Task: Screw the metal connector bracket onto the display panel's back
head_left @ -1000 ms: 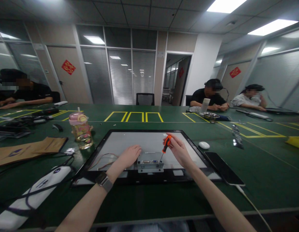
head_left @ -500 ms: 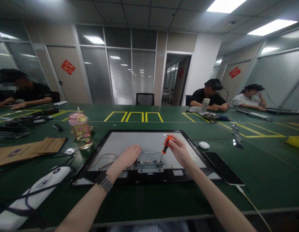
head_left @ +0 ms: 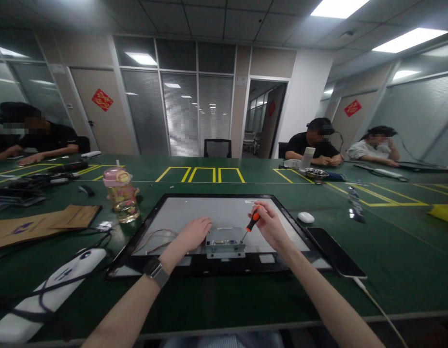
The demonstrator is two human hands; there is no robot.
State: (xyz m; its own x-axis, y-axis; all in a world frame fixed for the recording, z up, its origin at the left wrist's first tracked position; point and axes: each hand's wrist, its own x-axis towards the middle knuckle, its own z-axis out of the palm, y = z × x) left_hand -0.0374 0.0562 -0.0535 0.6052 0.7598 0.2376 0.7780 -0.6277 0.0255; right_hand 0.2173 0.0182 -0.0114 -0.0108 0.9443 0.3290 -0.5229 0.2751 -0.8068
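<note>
A monitor panel (head_left: 195,212) lies face down on the green table, black frame around a grey metal back. A small metal connector bracket (head_left: 224,243) sits on its near middle. My right hand (head_left: 270,226) is closed on an orange-and-black screwdriver (head_left: 252,221), whose tip touches the bracket's right end. My left hand (head_left: 194,232) rests flat on the panel just left of the bracket, fingers lying together; a watch is on that wrist. Thin coloured wires (head_left: 154,240) run across the panel's left part.
A pink-lidded drink bottle (head_left: 121,195) stands left of the panel, a white mouse (head_left: 305,217) and a dark phone (head_left: 334,252) with cable to its right. Brown paper bags (head_left: 42,223) and a white device (head_left: 46,290) wrapped in black cables lie at left. Other people sit along the far edge.
My right hand has tilted the screwdriver handle slightly lower and to the right, tip staying at the bracket. My left hand has not moved.
</note>
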